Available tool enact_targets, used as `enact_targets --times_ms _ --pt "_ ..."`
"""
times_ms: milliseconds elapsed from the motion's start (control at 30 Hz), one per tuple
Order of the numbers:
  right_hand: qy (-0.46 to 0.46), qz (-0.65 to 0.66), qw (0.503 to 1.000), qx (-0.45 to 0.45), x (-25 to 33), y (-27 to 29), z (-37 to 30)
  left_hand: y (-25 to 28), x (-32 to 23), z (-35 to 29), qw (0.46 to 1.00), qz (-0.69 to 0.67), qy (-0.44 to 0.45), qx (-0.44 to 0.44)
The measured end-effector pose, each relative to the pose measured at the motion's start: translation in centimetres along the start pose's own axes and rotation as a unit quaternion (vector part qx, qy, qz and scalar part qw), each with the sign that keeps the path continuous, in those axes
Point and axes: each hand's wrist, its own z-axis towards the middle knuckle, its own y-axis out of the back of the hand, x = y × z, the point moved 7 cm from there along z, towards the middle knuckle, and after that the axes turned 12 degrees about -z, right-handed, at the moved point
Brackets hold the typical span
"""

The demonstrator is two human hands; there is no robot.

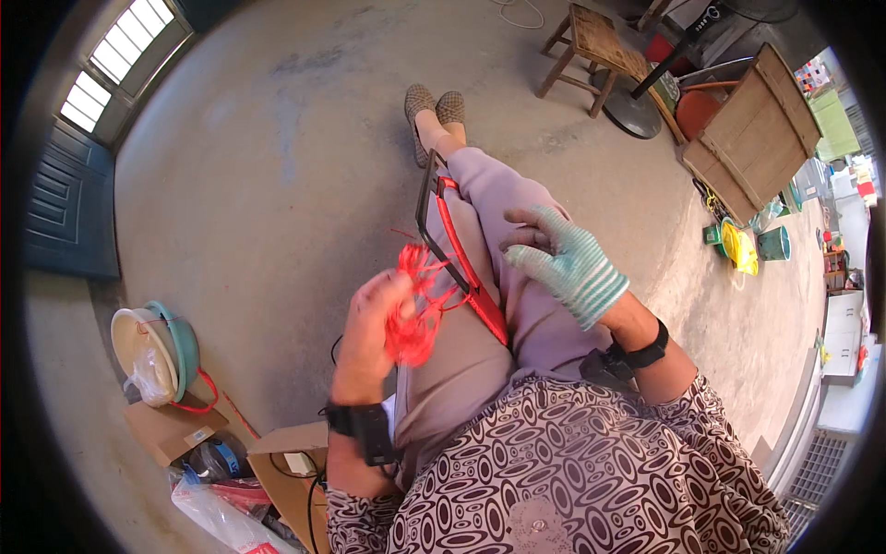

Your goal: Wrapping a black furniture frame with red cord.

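Note:
My bare left hand (374, 309), slightly blurred, is closed on a loose bundle of red cord (420, 323), whose loops spill out beside the fingers. Across my lap lies a narrow black frame (425, 208) with red cord wound tightly along one long side (459, 247). Strands run from the bundle toward that frame. Over my right thigh, my right hand (563, 263) wears a white and teal striped glove with dark fingertips. Its fingers are apart and slightly bent, with nothing visible between them; the frame is to its left.
Nested tubs (148, 355) stand at left above cardboard boxes (286, 443) with bags and cables. At upper right are a wooden stool (600, 42), a round black stand base (632, 113) and a leaning wooden board (757, 129). A green bucket (773, 244) sits beyond a yellow bag (738, 247).

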Motion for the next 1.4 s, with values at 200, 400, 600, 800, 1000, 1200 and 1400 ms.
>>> enact_targets --times_ms 200,400,600,800,1000,1200,1400 --pt "0.174 -0.345 0.920 -0.066 5.2 -0.1 -1.4 -3.2 -6.4 -7.4 0.723 0.664 0.091 0.168" --pt "0.456 -0.458 0.763 0.012 9.1 -7.1 -2.8 -6.8 -6.7 -11.7 0.790 0.465 -0.018 0.398" --pt "0.281 -0.183 0.922 0.193 4.9 -6.1 -3.8 2.3 -6.6 -6.2 0.953 0.269 -0.128 -0.051" --pt "0.090 -0.048 0.969 0.226 1.3 -3.5 -6.0 -1.2 2.2 -2.0 0.919 0.386 -0.054 0.066" --pt "-0.173 0.046 0.945 0.274 -0.1 -3.9 -7.1 -3.1 3.2 -1.8 0.803 0.531 -0.269 -0.023" --pt "-0.159 0.115 0.946 0.256 1.8 -4.5 -7.2 -1.9 4.5 0.0 0.902 0.393 -0.171 0.061" --pt "-0.048 -0.089 0.982 0.162 3.0 -2.0 -5.9 -1.6 4.4 -0.1 0.899 0.416 -0.133 0.045"
